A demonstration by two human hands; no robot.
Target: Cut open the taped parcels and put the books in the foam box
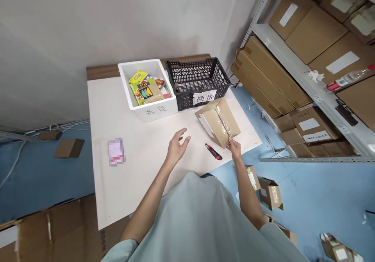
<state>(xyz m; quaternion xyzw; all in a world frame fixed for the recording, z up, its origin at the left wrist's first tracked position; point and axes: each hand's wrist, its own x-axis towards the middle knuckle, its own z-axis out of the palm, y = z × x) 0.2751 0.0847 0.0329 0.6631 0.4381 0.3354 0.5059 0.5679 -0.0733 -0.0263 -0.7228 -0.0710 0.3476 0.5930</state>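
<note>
My right hand (234,149) grips the near edge of a cardboard box (211,118), which rests tilted on the table beside the black crate. Clear tape along the middle of the box looks slit, and a white label shows on its left side. Between my hands lies a red and black box cutter (213,151) on the white tabletop (140,148). My left hand (177,148) is held above the table, fingers apart, with nothing in it. Off to the left on the table sits a small pinkish item (116,151), blurred by pixelation.
A white foam box (159,112) holding colourful packages stands at the back, next to a black plastic crate (187,101) with a paper sign. Shelving (288,54) with cartons and a bottle (348,78) rises at the right. Opened cartons (269,193) lie on the blue floor.
</note>
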